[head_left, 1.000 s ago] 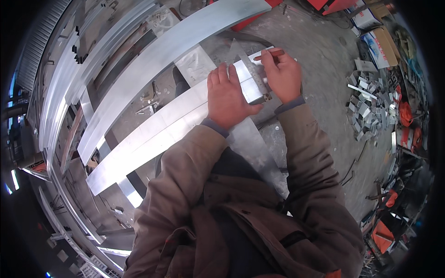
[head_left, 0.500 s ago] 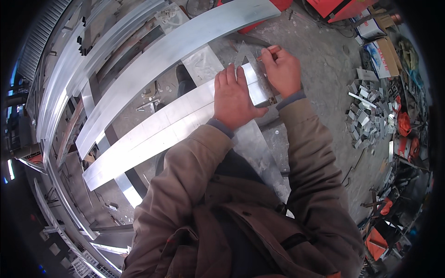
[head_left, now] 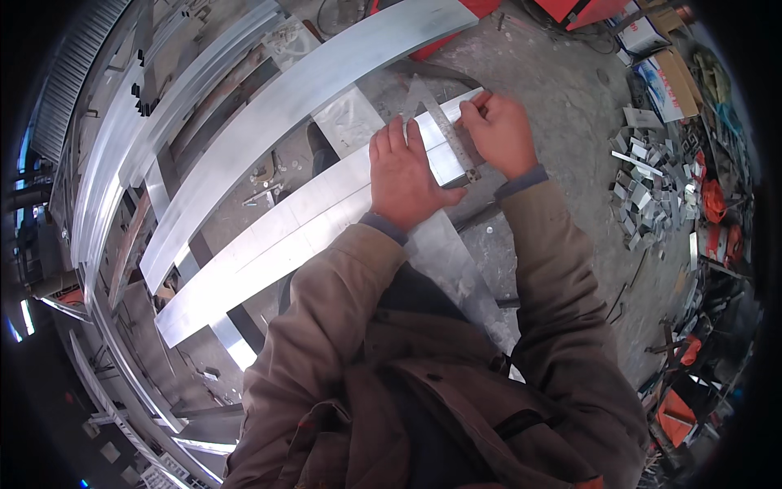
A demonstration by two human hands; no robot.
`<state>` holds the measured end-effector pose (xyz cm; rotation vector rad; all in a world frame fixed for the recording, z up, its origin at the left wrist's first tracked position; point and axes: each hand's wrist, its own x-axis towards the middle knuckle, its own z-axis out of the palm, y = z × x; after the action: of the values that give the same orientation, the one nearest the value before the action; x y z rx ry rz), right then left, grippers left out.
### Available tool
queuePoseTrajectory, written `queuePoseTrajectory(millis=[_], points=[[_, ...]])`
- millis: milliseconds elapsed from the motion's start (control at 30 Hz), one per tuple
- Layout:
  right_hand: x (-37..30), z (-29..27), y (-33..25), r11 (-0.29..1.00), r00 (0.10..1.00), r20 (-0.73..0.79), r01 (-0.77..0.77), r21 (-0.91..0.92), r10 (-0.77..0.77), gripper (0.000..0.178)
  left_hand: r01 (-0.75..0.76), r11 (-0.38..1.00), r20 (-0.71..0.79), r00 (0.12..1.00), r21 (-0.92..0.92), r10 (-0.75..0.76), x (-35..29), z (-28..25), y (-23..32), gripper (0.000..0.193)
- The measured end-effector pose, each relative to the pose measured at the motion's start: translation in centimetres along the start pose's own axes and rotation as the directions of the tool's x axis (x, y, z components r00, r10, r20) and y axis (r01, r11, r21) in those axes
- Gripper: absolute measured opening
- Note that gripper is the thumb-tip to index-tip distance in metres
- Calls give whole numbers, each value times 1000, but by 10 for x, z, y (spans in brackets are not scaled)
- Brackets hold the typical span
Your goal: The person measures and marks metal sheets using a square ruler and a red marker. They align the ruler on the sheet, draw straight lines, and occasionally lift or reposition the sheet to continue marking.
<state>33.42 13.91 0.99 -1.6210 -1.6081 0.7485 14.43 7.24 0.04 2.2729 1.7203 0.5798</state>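
A long silvery metal bar (head_left: 277, 232) lies slantwise across supports in front of me. My left hand (head_left: 401, 175) rests flat on it near its right end, fingers spread and thumb stretched toward the right. A triangular set square (head_left: 442, 126) lies across the bar just right of that hand, its straight edge crossing the bar's width. Beside this edge, my right hand (head_left: 498, 134) is closed in a pinch over the bar's end. Whatever its fingers hold is too small or hidden to make out.
Beyond lies a second, wider metal bar (head_left: 301, 98), with stacked metal profiles (head_left: 122, 163) at left. A pale flat support (head_left: 452, 265) runs beneath the work. Small metal offcuts (head_left: 639, 187) are heaped at right, near a cardboard box (head_left: 672, 85). Red items stand at the far side.
The view has shifted slightly. My right hand has moved a little to the right, away from my left hand, and a bright part of the bar shows beside the square. My left hand stays on the bar.
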Motion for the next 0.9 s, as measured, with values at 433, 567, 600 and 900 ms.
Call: queuePoseTrajectory(millis=[433,567,600,900], points=[[-79,-37,7,998,998,-18,-54,33,55,22,8,1000,18,1000,18,-8,-2,-1,1,130],[-96,-47,8,983,991,-74,-95,156,108,21,13,999,40,999,30,-15,-1,-2,2,130],[-100,-49,7,970,986,-103,-108,218,132,21,16,999,42,999,30,-17,-1,-2,2,131],[-119,-60,18,957,978,-133,-124,261,163,20,-12,999,16,1000,48,11,7,4,10,130]])
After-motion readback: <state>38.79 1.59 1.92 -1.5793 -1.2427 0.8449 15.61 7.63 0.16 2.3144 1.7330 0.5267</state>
